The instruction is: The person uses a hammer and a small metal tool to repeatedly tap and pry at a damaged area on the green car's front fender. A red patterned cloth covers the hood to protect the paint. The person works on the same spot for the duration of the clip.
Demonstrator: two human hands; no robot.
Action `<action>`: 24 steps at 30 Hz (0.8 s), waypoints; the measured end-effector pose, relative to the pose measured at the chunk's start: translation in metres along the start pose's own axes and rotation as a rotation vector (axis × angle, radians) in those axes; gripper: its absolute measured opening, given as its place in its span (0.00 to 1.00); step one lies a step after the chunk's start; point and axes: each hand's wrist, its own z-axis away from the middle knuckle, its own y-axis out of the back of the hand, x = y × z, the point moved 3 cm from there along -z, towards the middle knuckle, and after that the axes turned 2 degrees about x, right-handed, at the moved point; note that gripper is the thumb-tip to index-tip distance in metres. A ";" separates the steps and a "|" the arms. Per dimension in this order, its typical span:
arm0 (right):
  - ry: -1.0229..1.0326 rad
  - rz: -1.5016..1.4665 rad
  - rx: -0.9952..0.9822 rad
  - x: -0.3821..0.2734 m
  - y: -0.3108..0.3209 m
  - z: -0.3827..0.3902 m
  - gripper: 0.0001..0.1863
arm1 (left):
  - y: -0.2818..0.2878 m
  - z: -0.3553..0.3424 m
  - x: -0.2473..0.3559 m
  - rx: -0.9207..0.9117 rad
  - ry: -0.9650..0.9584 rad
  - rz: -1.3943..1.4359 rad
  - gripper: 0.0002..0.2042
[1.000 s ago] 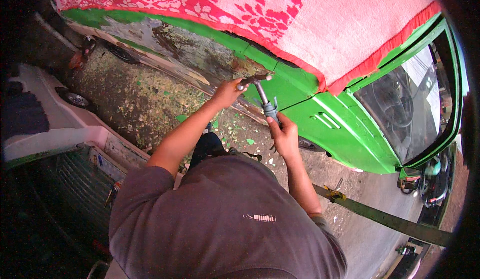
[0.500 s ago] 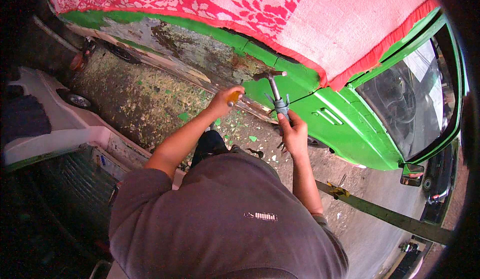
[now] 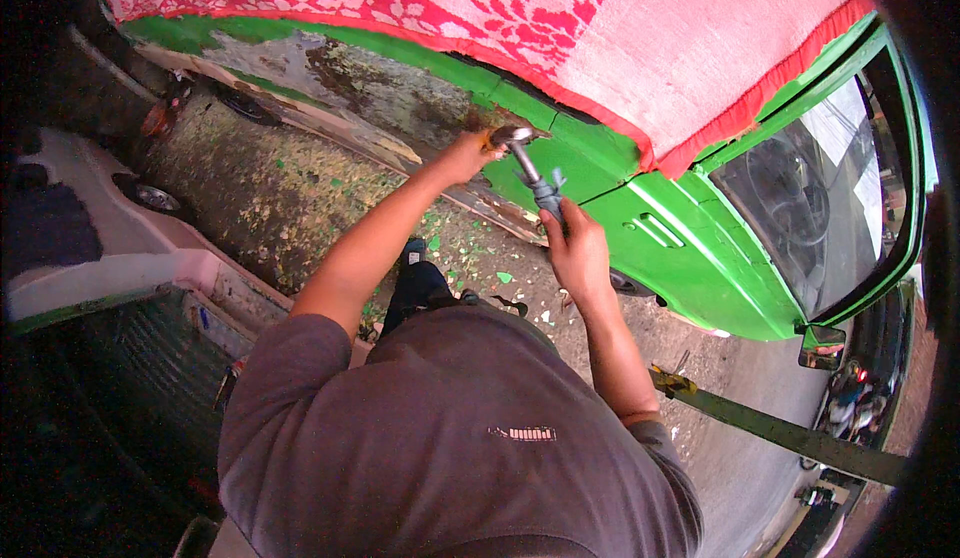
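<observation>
My left hand [image 3: 465,156] is closed on a small tool with a yellow-orange handle [image 3: 488,142], held against the car's side panel where bare, mottled patches [image 3: 360,88] meet green paint. My right hand [image 3: 572,250] grips a hammer [image 3: 530,166] by its grey-wrapped handle. The hammer's head lies at the top of the left-hand tool; whether they touch I cannot tell, and the tool's working end is hidden. Just right of this spot is the green door [image 3: 690,278] with its handle and window. A pink floral blanket [image 3: 700,48] covers the car above.
At my left stands a white vehicle [image 3: 130,258] with an open ribbed bed. Paint flakes [image 3: 300,208] litter the ground between the vehicles. A long dark-green bar [image 3: 770,428] with yellow marking crosses at lower right, and motorbikes [image 3: 850,403] show at the far right edge.
Half a second ago the hammer and the left-hand tool were apart. My left hand has moved up and right to meet the hammer head, and my right hand has risen slightly.
</observation>
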 end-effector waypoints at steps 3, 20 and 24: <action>-0.124 -0.023 -0.128 0.003 -0.002 -0.009 0.16 | 0.003 -0.011 -0.012 0.086 -0.070 0.008 0.16; -0.117 -0.036 -0.001 0.004 -0.005 -0.023 0.15 | -0.016 -0.027 -0.031 -0.012 -0.050 0.090 0.13; -0.185 -0.044 -0.029 0.002 0.003 -0.026 0.15 | -0.015 -0.020 -0.025 0.003 -0.051 0.085 0.13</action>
